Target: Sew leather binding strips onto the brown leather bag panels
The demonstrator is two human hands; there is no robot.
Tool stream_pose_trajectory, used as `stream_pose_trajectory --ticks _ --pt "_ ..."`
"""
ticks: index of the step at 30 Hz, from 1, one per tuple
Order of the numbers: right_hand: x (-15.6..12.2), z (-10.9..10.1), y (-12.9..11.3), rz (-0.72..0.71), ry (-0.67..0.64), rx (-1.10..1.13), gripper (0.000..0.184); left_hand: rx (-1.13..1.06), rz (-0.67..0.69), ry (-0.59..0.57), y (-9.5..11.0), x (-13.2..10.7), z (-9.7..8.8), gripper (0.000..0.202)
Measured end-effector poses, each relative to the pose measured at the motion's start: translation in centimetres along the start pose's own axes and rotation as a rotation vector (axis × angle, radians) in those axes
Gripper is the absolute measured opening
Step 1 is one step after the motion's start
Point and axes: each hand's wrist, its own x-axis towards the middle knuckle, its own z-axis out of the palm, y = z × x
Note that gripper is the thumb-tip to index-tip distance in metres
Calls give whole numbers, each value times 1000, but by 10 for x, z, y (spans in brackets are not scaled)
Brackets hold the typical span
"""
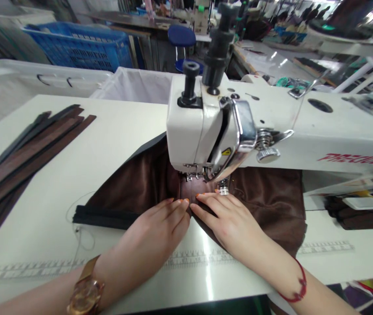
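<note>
Dark brown, satiny fabric (271,197) lies under the needle area of a white sewing machine (189,127). A narrower brown strip with a seam line (191,190) runs toward the presser foot (194,176). My left hand (160,229) rests flat on the cloth just left of that seam, fingers stretched out and held close together. On the other side, my right hand (227,218) lies with its fingers spread, fingertips touching the cloth near the foot. A black edge band (104,216) borders the fabric at left. The needle tip cannot be made out.
Several brown and black strips (32,157) lie on the table's left side. A printed ruler (199,260) crosses the front. Stacked brown pieces (363,214) sit under the machine arm. Behind stand white bins (137,85), a blue basket (84,46) and a blue stool (182,36).
</note>
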Motion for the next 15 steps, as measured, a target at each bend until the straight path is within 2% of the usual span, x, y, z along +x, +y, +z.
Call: stream_pose_trajectory --ticks 9,15 --pt "13 4 16 -17 -1 -84 38 -29 39 28 -19 11 10 35" --pt "23 1 25 -35 49 -69 34 -7 46 122 -29 19 10 29"
